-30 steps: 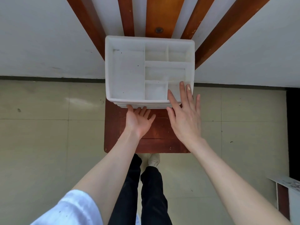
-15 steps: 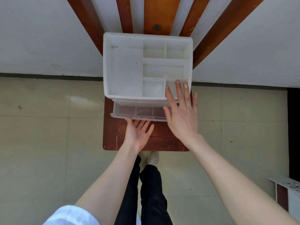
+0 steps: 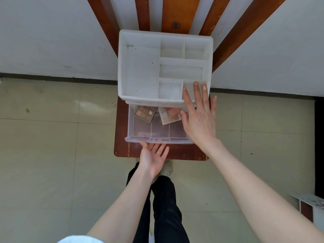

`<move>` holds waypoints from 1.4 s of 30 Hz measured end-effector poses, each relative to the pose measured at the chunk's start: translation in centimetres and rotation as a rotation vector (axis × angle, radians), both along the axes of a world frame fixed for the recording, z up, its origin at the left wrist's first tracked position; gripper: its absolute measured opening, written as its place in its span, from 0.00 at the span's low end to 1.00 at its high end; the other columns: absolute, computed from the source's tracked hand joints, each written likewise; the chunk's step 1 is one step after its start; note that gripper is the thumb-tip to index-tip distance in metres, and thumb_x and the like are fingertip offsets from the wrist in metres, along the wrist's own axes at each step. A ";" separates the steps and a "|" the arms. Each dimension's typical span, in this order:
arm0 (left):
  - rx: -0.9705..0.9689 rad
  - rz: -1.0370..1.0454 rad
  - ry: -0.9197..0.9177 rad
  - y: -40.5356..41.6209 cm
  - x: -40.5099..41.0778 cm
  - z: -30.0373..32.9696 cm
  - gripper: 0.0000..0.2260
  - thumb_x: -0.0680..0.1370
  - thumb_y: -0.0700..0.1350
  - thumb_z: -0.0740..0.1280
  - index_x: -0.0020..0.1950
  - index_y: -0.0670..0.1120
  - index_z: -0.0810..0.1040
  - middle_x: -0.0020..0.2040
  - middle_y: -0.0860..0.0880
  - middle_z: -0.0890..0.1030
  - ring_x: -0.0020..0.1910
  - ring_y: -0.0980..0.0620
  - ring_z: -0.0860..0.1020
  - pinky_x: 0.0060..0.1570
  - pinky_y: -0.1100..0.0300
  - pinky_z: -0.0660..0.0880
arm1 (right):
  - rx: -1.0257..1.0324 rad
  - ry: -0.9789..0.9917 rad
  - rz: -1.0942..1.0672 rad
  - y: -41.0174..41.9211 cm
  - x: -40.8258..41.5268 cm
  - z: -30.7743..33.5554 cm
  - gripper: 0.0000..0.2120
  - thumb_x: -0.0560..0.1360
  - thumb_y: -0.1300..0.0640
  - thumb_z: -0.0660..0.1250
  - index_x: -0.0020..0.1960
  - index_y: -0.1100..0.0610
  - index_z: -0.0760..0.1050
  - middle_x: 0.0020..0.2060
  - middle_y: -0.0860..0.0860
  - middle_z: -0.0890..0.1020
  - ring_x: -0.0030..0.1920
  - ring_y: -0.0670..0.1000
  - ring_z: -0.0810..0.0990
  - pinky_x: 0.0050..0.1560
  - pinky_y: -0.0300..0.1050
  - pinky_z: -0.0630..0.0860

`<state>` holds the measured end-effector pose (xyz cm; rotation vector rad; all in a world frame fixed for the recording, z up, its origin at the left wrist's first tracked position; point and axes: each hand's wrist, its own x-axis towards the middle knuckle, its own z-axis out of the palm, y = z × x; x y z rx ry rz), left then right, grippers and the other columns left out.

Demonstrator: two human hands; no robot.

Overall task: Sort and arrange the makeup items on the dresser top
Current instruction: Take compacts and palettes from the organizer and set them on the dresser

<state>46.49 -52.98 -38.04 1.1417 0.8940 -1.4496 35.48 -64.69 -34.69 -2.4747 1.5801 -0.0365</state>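
A: Where are the makeup items?

B: In the clear drawer (image 3: pixel 158 130), which stands pulled out from under the white organizer (image 3: pixel 140 71) toward the table's near edge. A brown eyeshadow palette (image 3: pixel 145 114) lies flat at the back left of the drawer; a paler palette (image 3: pixel 168 116) lies just beside it to the right, with a pinkish piece on top that I cannot identify. Both are partly tucked under the organizer's front.

A: How would they handle?

B: My guess is light, flat and rigid, with smooth plastic cases that could slip. The pressed powder inside is likely brittle, so no dropping. I would pinch each by its long edges, thumb on one side and fingers on the other, and lift it level.

A: And the hands?

B: The left hand (image 3: pixel 152 157) is palm up with fingers straight, their tips at or under the drawer's front lip, grasping nothing. The right hand (image 3: pixel 199 116) is spread flat, fingers on the organizer's near right corner, palm over the drawer's right side; its grip is released too.

A: What carries it all?

B: A small dark wooden table (image 3: pixel 121 134) against a white wall (image 3: pixel 52 37), on a tiled floor (image 3: pixel 52 155). The organizer's top compartments hold nothing visible.
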 end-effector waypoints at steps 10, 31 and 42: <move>0.005 -0.925 -0.585 0.6 1.7 3.9 0.13 0.81 0.43 0.55 0.62 0.42 0.73 0.56 0.45 0.79 0.53 0.50 0.78 0.57 0.54 0.74 | -0.021 -0.423 -0.142 5.2 -0.3 0.9 0.16 0.76 0.62 0.56 0.60 0.65 0.75 0.58 0.59 0.77 0.61 0.54 0.71 0.64 0.46 0.68; -0.238 -1.994 -1.618 -2.7 5.6 -2.5 0.23 0.77 0.38 0.58 0.72 0.44 0.61 0.73 0.41 0.58 0.71 0.40 0.56 0.68 0.48 0.60 | 0.451 -0.151 -0.296 4.3 4.2 -5.1 0.17 0.80 0.58 0.57 0.66 0.63 0.68 0.67 0.60 0.66 0.65 0.59 0.67 0.64 0.49 0.66; 0.074 -1.764 -1.530 -5.5 4.7 -3.3 0.31 0.72 0.44 0.71 0.69 0.41 0.59 0.62 0.39 0.66 0.60 0.41 0.68 0.57 0.52 0.68 | 0.571 -0.258 -0.820 1.8 6.8 -6.6 0.30 0.72 0.52 0.70 0.65 0.67 0.64 0.64 0.63 0.66 0.65 0.62 0.63 0.64 0.48 0.58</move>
